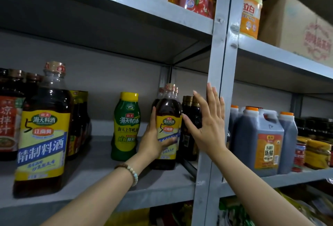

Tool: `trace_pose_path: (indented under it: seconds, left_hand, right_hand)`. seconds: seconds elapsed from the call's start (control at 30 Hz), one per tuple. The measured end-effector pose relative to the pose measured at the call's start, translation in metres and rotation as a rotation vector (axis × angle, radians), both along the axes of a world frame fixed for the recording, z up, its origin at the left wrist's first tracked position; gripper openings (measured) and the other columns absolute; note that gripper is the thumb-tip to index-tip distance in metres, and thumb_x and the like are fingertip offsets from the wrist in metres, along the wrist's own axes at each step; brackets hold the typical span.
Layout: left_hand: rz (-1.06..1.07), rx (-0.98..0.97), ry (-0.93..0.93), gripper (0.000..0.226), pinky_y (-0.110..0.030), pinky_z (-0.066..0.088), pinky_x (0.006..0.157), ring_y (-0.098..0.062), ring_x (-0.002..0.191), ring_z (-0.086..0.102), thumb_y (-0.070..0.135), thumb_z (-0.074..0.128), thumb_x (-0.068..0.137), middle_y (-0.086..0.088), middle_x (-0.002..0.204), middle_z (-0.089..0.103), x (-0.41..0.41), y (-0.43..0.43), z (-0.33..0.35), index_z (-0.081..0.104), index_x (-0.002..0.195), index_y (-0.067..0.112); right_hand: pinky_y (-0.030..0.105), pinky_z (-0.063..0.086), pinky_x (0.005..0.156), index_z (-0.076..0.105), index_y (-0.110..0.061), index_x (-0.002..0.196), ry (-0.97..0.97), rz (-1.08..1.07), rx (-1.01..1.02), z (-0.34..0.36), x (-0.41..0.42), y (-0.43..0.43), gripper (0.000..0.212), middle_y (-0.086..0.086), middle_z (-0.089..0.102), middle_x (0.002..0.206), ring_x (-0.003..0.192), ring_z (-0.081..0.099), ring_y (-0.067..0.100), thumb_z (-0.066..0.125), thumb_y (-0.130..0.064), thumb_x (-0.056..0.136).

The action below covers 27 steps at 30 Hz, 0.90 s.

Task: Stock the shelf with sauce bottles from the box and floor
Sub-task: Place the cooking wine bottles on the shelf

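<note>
A dark sauce bottle with a yellow label stands on the grey shelf, near its right end. My left hand is wrapped around its lower half. My right hand is spread open just right of the bottle, the thumb tip near its label and the fingers resting against the grey upright post. More bottles of the same kind stand close behind it. A larger bottle of the same brand stands at the front left of the shelf. No box or floor is in view.
A green and yellow squeeze bottle stands in the middle of the shelf. Small dark bottles sit at the far right corner. Dark jugs with orange caps fill the neighbouring bay. Upper shelves hold packets and a cardboard box.
</note>
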<state>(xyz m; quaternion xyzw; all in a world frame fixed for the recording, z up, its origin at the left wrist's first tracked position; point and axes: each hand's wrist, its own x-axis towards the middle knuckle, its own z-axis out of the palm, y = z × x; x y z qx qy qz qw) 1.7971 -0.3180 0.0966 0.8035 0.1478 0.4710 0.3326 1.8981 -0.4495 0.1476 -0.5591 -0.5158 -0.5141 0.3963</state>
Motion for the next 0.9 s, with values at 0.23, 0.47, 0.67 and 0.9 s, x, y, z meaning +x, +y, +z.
trace_pose_path:
  seconds: [0.23, 0.47, 0.67, 0.9]
  left_hand:
    - [-0.001, -0.033, -0.061, 0.117, -0.037, 0.045, 0.097, -0.016, 0.125, 0.048, 0.028, 0.079, 0.071, 0.003, 0.143, 0.043, 0.021, -0.019, -0.004, -0.008, 0.147, 0.038]
    - [0.221, 0.135, -0.032, 0.112, -0.046, 0.053, 0.086, -0.023, 0.124, 0.049, 0.037, 0.075, 0.074, 0.000, 0.152, 0.028, 0.029, -0.027, -0.009, -0.009, 0.148, 0.031]
    - [0.117, 0.203, 0.197, 0.133, -0.047, 0.047, 0.096, -0.025, 0.133, 0.038, 0.039, 0.080, 0.068, -0.004, 0.157, 0.010, 0.025, -0.008, -0.011, -0.032, 0.139, 0.033]
    - [0.096, 0.173, 0.201, 0.140, -0.049, 0.044, 0.100, -0.025, 0.137, 0.032, 0.033, 0.085, 0.063, -0.006, 0.157, 0.008, 0.030, -0.001, -0.018, -0.038, 0.129, 0.044]
  right_hand:
    - [0.038, -0.002, 0.120, 0.033, -0.025, 0.143, 0.003, -0.003, 0.001, 0.000, 0.000, 0.000, 0.064, 0.003, 0.009, 0.158, 0.147, 0.001, 0.017, 0.050, -0.052, 0.087]
    - [0.038, -0.001, 0.120, 0.033, -0.025, 0.143, -0.005, -0.024, 0.002, 0.000, 0.000, 0.000, 0.064, 0.000, 0.006, 0.157, 0.147, 0.000, 0.016, 0.050, -0.052, 0.087]
    - [0.041, 0.002, 0.120, 0.032, -0.027, 0.141, -0.006, -0.007, 0.006, -0.001, 0.000, -0.001, 0.062, 0.001, 0.008, 0.157, 0.147, 0.003, 0.017, 0.050, -0.052, 0.087]
    - [0.041, 0.003, 0.120, 0.034, -0.026, 0.140, -0.009, 0.015, 0.021, -0.002, 0.001, 0.000, 0.061, 0.001, 0.009, 0.157, 0.147, 0.004, 0.017, 0.050, -0.051, 0.087]
